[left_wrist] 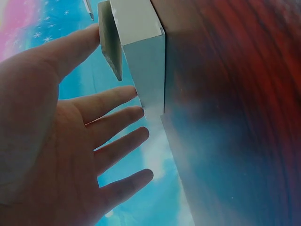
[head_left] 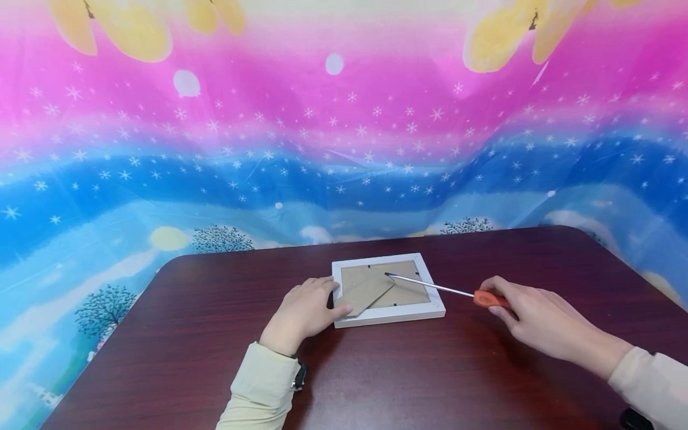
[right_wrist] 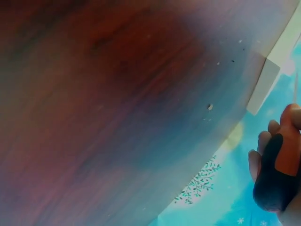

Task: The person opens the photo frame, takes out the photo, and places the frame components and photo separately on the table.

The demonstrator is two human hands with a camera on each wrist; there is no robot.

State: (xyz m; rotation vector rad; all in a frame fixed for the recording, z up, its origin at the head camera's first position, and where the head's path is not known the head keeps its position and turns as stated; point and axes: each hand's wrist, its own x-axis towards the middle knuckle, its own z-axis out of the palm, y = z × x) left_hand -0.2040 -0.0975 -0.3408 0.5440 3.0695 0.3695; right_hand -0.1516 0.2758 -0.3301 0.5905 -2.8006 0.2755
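Note:
A white picture frame (head_left: 391, 315) lies face down, its brown backing board (head_left: 411, 291) showing and a brown stand flap (head_left: 361, 294) slanting across it. At the frame's left end is my left hand (head_left: 301, 310). Its thumb touches the flap's lower end, and the other fingers reach along the frame's side, spread and fairly straight in the left wrist view. My right hand (head_left: 553, 319) grips a screwdriver (head_left: 486, 298) by its orange and black handle. The metal shaft crosses the frame, and its tip is at the flap's upper end; whether it touches is unclear.
Small dark tabs (head_left: 395, 305) sit along the inner edge of the frame. Below is a dark red-brown wooden table (head_left: 408, 376) with rounded far corners. Tiny light specks (right_wrist: 209, 107) lie on it in the right wrist view. A colourful printed cloth (head_left: 333, 143) hangs behind.

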